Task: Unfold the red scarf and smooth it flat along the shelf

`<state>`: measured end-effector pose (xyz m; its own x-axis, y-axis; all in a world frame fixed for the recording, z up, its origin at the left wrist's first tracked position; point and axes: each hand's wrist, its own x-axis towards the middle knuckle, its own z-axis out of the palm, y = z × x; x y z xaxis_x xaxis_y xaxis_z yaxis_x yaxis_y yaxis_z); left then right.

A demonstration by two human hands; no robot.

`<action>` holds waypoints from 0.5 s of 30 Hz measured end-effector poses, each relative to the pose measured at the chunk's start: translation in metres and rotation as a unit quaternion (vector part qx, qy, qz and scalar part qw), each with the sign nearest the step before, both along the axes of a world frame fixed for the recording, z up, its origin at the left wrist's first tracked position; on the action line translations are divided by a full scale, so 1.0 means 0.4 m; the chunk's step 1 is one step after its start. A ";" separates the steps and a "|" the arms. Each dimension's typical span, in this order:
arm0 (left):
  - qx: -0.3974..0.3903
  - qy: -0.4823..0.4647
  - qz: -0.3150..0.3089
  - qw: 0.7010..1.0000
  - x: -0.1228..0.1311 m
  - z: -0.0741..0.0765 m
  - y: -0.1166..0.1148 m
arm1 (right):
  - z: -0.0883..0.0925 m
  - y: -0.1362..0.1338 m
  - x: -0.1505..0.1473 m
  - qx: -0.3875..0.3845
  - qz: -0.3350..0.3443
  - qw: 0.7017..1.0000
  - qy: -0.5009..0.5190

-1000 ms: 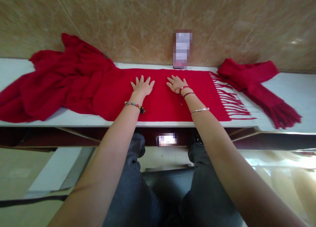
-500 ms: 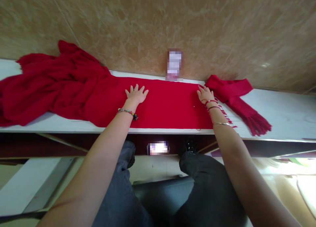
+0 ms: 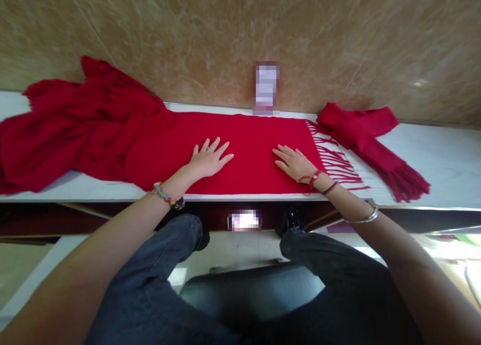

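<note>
A long red scarf lies flat along the narrow white table, its fringed end to the right and its other part bunched in loose folds on the left. My left hand rests on the flat stretch with fingers spread. Further right, my right hand lies palm down on the same cloth, fingers stretched out, a little in from the fringe. Neither hand grips anything. Just beyond the fringe sits a second red scarf, folded narrow and crossed over itself, with its tassels toward the front edge.
A brown marbled wall borders the back of the white table. A blurred-out phone-like object leans against it. Under the table's front edge is another blurred bright rectangle, between my knees. A dark stool seat is below me.
My left hand has slid slightly toward the front edge. My right hand has moved left and nearer, off the fringed end, so the fringe now shows spread out.
</note>
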<state>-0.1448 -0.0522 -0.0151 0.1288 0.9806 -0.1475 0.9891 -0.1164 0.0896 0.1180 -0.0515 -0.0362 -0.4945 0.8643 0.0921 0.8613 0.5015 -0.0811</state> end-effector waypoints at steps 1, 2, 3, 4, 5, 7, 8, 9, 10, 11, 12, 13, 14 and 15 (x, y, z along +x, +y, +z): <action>-0.001 0.000 -0.002 1.000 -0.006 -0.002 -0.001 | -0.001 0.000 0.027 0.002 -0.011 1.000 0.000; -0.002 -0.002 0.000 1.000 -0.010 -0.002 -0.001 | -0.001 0.001 0.056 0.004 -0.025 1.000 0.000; -0.002 -0.004 0.002 1.000 -0.012 -0.001 0.001 | -0.002 0.003 0.085 0.007 -0.040 0.999 -0.002; -0.004 -0.005 0.005 1.000 -0.011 0.001 0.002 | -0.003 0.004 0.113 0.010 -0.054 0.998 -0.005; -0.007 -0.006 0.007 1.000 -0.008 0.003 0.003 | -0.004 0.005 0.141 0.014 -0.064 0.998 -0.010; -0.017 -0.003 0.009 1.000 -0.002 0.009 0.004 | -0.004 0.005 0.191 0.021 -0.072 0.997 -0.026; -0.024 0.001 0.011 1.000 0.000 0.012 0.005 | -0.003 0.006 0.213 0.024 -0.071 0.997 -0.036; -0.033 0.006 0.011 0.999 0.000 0.017 0.006 | 0.001 0.008 0.232 0.026 -0.071 0.996 -0.045; -0.046 0.012 0.011 0.999 -0.001 0.023 0.008 | 0.007 0.013 0.248 0.030 -0.073 0.996 -0.052; -0.061 0.018 0.011 0.998 -0.005 0.031 0.011 | 0.016 0.021 0.259 0.035 -0.077 0.995 -0.055; -0.076 0.022 0.013 0.997 -0.009 0.041 0.016 | 0.027 0.031 0.264 0.042 -0.081 0.994 -0.053; -0.086 0.024 0.017 0.996 -0.014 0.052 0.021 | 0.041 0.042 0.262 0.049 -0.084 0.994 -0.046; -0.088 0.023 0.025 0.996 -0.018 0.064 0.028 | 0.055 0.052 0.252 0.055 -0.085 0.994 -0.034; -0.080 0.019 0.038 0.996 -0.020 0.075 0.034 | 0.068 0.061 0.233 0.062 -0.084 0.994 -0.018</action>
<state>-0.1529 -0.0384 0.0149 0.0474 0.9507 -0.3064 0.9975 -0.0292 0.0638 0.2113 -0.0272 -0.0091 -0.3484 0.9184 0.1875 0.9353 0.3540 0.0041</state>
